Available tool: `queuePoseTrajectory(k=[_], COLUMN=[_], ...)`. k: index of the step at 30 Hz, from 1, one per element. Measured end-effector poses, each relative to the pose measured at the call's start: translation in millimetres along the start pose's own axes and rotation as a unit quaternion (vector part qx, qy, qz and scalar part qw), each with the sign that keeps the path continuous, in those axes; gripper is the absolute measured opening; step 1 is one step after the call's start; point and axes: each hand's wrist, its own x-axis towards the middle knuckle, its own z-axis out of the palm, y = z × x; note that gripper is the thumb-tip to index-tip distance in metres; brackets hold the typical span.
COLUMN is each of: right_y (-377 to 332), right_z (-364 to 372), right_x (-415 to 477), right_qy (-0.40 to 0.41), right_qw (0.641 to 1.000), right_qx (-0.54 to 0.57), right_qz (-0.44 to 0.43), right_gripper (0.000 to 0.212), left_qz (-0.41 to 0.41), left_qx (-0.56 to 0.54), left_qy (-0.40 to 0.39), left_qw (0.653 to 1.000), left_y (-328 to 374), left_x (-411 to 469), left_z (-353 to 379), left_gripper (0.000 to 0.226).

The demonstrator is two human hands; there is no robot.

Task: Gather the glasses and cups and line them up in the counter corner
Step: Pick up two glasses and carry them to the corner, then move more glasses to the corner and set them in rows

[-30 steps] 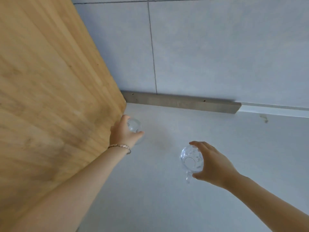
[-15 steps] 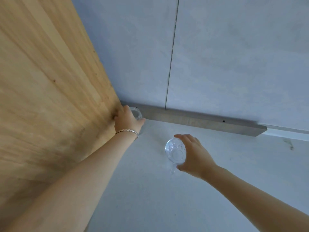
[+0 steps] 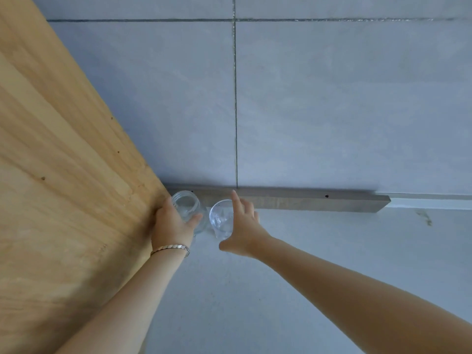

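Note:
A clear glass (image 3: 186, 204) stands in the counter corner, tight against the wooden panel and the grey back strip. My left hand (image 3: 171, 226) wraps it from the near side, thumb on its right wall. Just right of it stands a clear patterned cup (image 3: 220, 218), close to the first glass. My right hand (image 3: 242, 226) lies along the cup's right side with straight, spread fingers, its index pointing at the wall and its thumb held off below the cup. The cup's handle is hidden.
A tall wooden panel (image 3: 63, 187) closes off the left side. The grey tiled wall (image 3: 332, 111) and a grey strip (image 3: 306, 201) run along the back. The pale counter (image 3: 255, 302) stretches to the right and towards me.
Both hands moved towards the corner. The glass now stands against the panel and back strip, the cup sits beside it, and my right hand's fingers have spread away from the cup.

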Motion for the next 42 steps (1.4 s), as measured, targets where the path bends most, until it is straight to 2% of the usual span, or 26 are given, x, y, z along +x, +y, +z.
queuePoseTrajectory(k=[2, 4, 7, 11, 16, 18, 19, 21, 22, 23, 25, 27, 29, 30, 33, 38, 42], right_y=[-4.0, -5.0, -6.9, -9.1, 2.5, 17.5, 27.5, 48.4, 60.0, 72.3, 100.2, 131.3, 164.1, 181.4, 235.1, 333.6, 426.3], right_z=[10.8, 17.2, 20.6, 17.3, -2.1, -12.0, -18.2, -32.7, -40.3, -48.1, -64.6, -82.4, -100.8, -110.1, -140.0, -202.4, -259.2], right_x=[-4.4, -0.4, 11.2, 22.3, 6.2, -13.1, -24.5, -51.5, -67.2, -83.4, -116.9, -150.9, -185.4, -202.2, -254.1, -337.7, -395.9], right_qy=[0.021, 0.062, 0.095, 0.099, 0.057, 0.031, 0.018, -0.013, -0.028, -0.045, -0.075, -0.088, -0.091, -0.090, -0.086, -0.063, -0.032], right_qw=[0.999, 0.997, 0.995, 0.992, 0.988, 0.995, 0.997, 0.996, 0.994, 0.991, 0.983, 0.973, 0.964, 0.960, 0.953, 0.946, 0.947], right_qx=[0.005, -0.021, -0.014, 0.057, 0.129, 0.066, 0.029, -0.024, -0.046, -0.070, -0.115, -0.155, -0.182, -0.187, -0.187, -0.175, -0.153], right_qz=[0.023, 0.029, 0.037, 0.043, 0.063, 0.071, 0.072, 0.083, 0.092, 0.102, 0.124, 0.147, 0.173, 0.186, 0.223, 0.265, 0.282], right_gripper=[0.109, 0.097, 0.088, 0.091, 0.108, 0.091, 0.076, 0.049, 0.043, 0.042, 0.044, 0.046, 0.047, 0.047, 0.047, 0.048, 0.045], left_qz=[-0.002, 0.006, 0.017, 0.024, 0.024, 0.049, 0.090, 0.190, 0.223, 0.224, 0.144, 0.140, 0.180, 0.196, 0.243, 0.294, 0.328], left_qx=[0.070, 0.127, 0.171, 0.191, 0.240, 0.269, 0.289, 0.329, 0.349, 0.349, 0.312, 0.282, 0.303, 0.317, 0.326, 0.355, 0.363], left_qy=[0.009, 0.018, 0.028, 0.023, -0.002, -0.016, -0.025, -0.020, -0.037, -0.081, -0.223, -0.322, -0.357, -0.363, -0.378, -0.397, -0.394], left_qw=[0.998, 0.992, 0.985, 0.981, 0.970, 0.962, 0.953, 0.925, 0.909, 0.906, 0.912, 0.893, 0.865, 0.854, 0.832, 0.794, 0.778], left_y=[3.5, 6.1, 7.1, 7.6, 19.8, 22.4, 22.7, 24.4, 29.6, 35.2, 47.6, 61.6, 77.6, 88.0, 123.5, 203.5, 267.6], left_x=[-0.7, -1.7, -1.5, -0.5, -12.8, -27.8, -35.6, -54.1, -67.3, -81.6, -113.8, -144.3, -170.2, -184.4, -228.5, -309.3, -369.5], left_z=[-0.1, 0.0, -0.3, 0.6, -9.0, -14.3, -16.3, -17.4, -17.3, -15.0, -2.5, 23.5, 53.0, 67.1, 115.2, 195.2, 267.6], left_gripper=[0.065, 0.064, 0.062, 0.062, 0.070, 0.080, 0.081, 0.070, 0.058, 0.042, 0.005, 0.020, 0.010, 0.007, 0.034, 0.035, 0.033])
